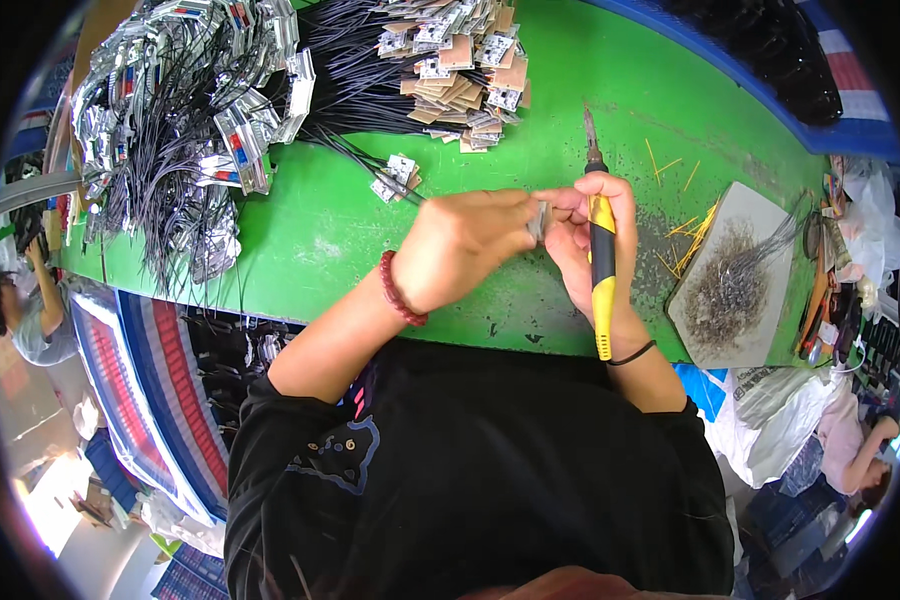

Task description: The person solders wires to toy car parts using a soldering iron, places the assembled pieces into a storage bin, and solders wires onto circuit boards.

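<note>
A yellow and black soldering iron (602, 250) stands in my right hand (600, 225), its bare metal tip pointing away from me. The right thumb and fingers also reach to a small greyish part (540, 222) at my left fingertips. My left hand (475, 240) is closed on that part, which is mostly hidden by the fingers and too small to name. Just beyond the left hand, a few small circuit boards (398, 178) with black wires lie on the green tabletop (340, 250).
At the far left is a heap of silvery parts (255, 150) with black wires. A stack of circuit boards (470, 75) lies beside it. On the right, yellow strands (695, 240) lie next to a grey slab (765, 230) covered with dark wire bits. Other people appear at both sides.
</note>
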Demonstrator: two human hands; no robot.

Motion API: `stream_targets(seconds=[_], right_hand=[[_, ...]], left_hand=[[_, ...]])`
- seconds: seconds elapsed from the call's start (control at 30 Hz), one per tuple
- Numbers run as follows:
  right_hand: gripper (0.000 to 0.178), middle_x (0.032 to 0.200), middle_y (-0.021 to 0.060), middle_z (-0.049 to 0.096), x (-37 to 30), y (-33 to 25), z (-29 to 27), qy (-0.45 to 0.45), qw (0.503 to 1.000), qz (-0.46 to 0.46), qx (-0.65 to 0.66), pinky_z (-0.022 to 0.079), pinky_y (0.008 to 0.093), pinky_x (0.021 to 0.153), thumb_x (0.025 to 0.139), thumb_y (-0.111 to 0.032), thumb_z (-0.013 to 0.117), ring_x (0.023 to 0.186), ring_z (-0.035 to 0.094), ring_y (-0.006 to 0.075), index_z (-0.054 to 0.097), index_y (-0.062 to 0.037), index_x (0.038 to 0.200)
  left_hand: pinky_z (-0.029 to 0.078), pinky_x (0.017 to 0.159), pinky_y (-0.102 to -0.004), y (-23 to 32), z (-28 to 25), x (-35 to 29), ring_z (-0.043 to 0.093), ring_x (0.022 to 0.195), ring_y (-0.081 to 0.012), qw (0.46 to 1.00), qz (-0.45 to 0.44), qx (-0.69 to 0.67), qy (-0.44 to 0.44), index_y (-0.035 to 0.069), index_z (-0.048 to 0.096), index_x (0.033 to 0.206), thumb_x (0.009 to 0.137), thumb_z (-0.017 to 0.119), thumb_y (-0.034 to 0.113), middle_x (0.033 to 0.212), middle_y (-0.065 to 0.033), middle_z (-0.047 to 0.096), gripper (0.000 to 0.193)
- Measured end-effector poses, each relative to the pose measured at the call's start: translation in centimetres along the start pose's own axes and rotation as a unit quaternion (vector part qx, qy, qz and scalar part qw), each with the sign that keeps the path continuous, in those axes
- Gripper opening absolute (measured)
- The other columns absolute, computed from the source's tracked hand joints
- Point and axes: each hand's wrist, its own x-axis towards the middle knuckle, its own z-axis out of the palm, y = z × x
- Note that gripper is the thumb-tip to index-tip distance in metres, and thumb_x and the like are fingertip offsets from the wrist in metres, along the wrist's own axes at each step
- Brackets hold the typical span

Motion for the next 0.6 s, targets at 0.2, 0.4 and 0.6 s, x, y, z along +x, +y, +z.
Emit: stream_targets(seconds=[0.2, 0.4, 0.6], right_hand=[[0.039, 0.093, 0.0071, 0.065, 0.2, 0.0, 0.4, 0.011, 0.977, -0.082, -0.196, 0.036, 0.0155, 0.058, 0.085, 0.012, 0.06, 0.066, 0.049, 0.0025, 0.046, -0.0062, 0.116], [0.037, 0.081, 0.0058, 0.066, 3.6, -0.2, 0.2, 0.055, 0.983, -0.111, -0.139, 0.05, 0.0265, 0.061, 0.081, 0.009, 0.065, 0.066, 0.063, 0.0139, 0.054, -0.0092, 0.111], [0.032, 0.091, 0.0103, 0.068, 5.2, -1.7, -2.4, 0.054, 0.897, -0.245, -0.363, 0.053, 0.0296, 0.068, 0.084, 0.002, 0.068, 0.079, 0.068, 0.0211, 0.058, -0.0098, 0.113]], left_hand=[[0.056, 0.071, -0.0309, -0.3, -1.3, 0.2, 0.07, 0.077, -0.0226, 0.991, 0.023, -0.001, 0.129, 0.002, 0.074, 0.089, 0.088, 0.066, 0.006, 0.089, -0.0131, 0.074, 0.009], [0.049, 0.062, -0.0266, 0.8, -3.3, -1.9, 0.06, 0.065, -0.0124, 0.949, 0.073, -0.22, 0.212, 0.001, 0.056, 0.089, 0.104, 0.043, 0.013, 0.08, -0.0082, 0.066, 0.023], [0.052, 0.059, -0.0314, 5.1, -1.3, -1.1, 0.062, 0.065, -0.0206, 0.954, 0.267, 0.113, 0.075, 0.002, 0.07, 0.103, 0.065, 0.064, -0.004, 0.088, -0.0077, 0.069, 0.039]])
